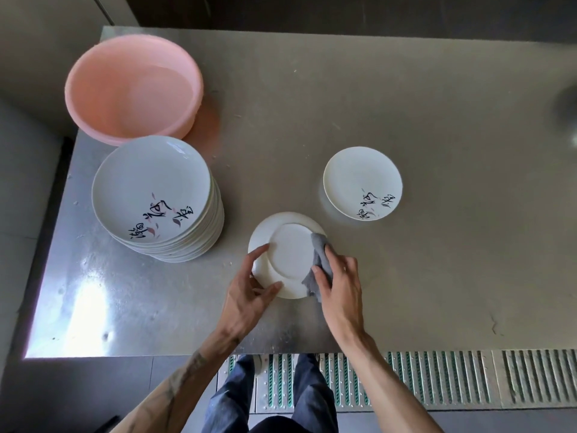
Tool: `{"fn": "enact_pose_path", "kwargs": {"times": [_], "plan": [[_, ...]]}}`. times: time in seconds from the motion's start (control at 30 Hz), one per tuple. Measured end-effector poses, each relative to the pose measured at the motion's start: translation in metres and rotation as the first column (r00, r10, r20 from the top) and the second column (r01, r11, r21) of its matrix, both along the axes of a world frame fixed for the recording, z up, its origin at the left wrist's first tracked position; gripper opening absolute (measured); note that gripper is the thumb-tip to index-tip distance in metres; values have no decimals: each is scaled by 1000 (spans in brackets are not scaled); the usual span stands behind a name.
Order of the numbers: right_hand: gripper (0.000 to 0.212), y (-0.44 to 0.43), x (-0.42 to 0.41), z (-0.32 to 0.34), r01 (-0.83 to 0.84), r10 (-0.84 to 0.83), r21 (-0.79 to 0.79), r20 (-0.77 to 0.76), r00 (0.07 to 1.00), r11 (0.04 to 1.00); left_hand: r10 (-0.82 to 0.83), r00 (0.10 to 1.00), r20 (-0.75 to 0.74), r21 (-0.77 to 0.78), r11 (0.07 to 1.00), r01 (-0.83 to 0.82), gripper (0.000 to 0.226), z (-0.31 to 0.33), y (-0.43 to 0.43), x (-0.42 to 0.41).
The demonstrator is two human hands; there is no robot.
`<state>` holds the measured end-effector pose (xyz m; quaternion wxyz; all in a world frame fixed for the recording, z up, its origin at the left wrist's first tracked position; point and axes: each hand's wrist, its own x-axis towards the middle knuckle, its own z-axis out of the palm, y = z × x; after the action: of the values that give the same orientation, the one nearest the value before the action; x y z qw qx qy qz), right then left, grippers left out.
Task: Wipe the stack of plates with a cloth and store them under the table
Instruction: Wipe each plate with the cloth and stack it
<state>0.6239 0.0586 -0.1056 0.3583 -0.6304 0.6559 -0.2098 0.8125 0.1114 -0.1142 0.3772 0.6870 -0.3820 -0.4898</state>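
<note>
Plates are piled into a tall stack point(157, 195) near the left edge of the steel table point(421, 114), closer to its far-left corner than to the near one. The top plate is turned face up and is marked with black brush writing and small pink strokes. Just behind the stack, at the far-left corner, a pink basin point(131, 85) is set, its near rim partly hidden by the top plate. One inverted plate point(290, 254) is kept apart from the stack, toward the near edge and about midway along it, with its plain underside and foot ring turned up. Its near-left rim is gripped by the left hand point(249, 292): the thumb and one finger are laid on the underside close to the rim, and the remaining fingers are mostly hidden. Whether this plate is rested on the surface or lifted slightly off it cannot be told. A grey cloth point(317, 260) is pressed against the right side of the underside and is draped over the rim there. It is clutched by the right hand point(342, 285), with the thumb laid across it and the fingers bent over it. Beyond the inverted plate and to its right, well apart from the stack, a single plate point(359, 179) is laid face up on the surface and bears the same writing. Below the near edge, dark trouser legs point(237, 398) and a ribbed metal floor grating point(452, 379) are seen.
</note>
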Motion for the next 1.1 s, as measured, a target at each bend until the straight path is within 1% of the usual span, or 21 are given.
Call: {"fn": "enact_pose_path", "kwargs": {"times": [0.07,0.1,0.2,0.27,0.3,0.4,0.47,0.5,0.57,0.63,0.7,0.77,0.9,1.0,1.1], "plan": [[49,-8,-3,0,7,-7,22,-3,1000,1000,25,999,43,-12,1000,-25,64,-2,-6,7],[49,-6,-1,1,12,-12,26,-2,1000,1000,40,999,36,-8,999,-40,65,-3,-9,8],[51,18,10,2,27,-27,21,0,1000,999,6,997,-73,21,1000,-4,80,-2,-10,-1],[50,29,11,1,50,-50,18,7,999,999,-29,993,-110,39,999,33,87,-4,-3,-7],[49,28,9,0,58,-58,17,17,998,998,-28,995,-100,44,998,32,84,-5,0,-7],[47,8,-3,-2,56,-57,29,24,998,998,-6,1000,15,30,1000,6,60,-6,-3,3],[47,-3,-6,-2,66,-66,29,10,998,997,10,999,48,25,1000,-11,55,-5,-9,7],[46,-4,-4,-2,75,-75,18,5,997,997,8,1000,30,20,1000,-8,58,-3,-12,6],[47,7,0,-2,90,-90,-12,3,996,996,-26,998,-56,5,1000,26,65,2,-14,1],[47,24,3,-2,101,-100,-39,13,995,994,-75,990,-123,23,997,78,73,3,-10,-3],[46,32,1,-3,101,-100,-45,16,995,994,-107,988,-114,52,992,114,79,2,-6,-3],[46,21,-4,-4,86,-85,-38,16,996,996,-121,991,-55,47,991,124,78,4,-7,3],[46,-4,-5,-1,80,-80,2,14,997,997,-35,999,-31,20,999,36,70,4,-17,10],[46,16,8,1,98,-98,4,47,994,995,55,998,-3,-10,998,-55,74,4,-18,-4],[46,27,9,0,112,-111,-2,65,992,994,74,997,-36,-8,997,-74,74,6,-14,-17]]}}
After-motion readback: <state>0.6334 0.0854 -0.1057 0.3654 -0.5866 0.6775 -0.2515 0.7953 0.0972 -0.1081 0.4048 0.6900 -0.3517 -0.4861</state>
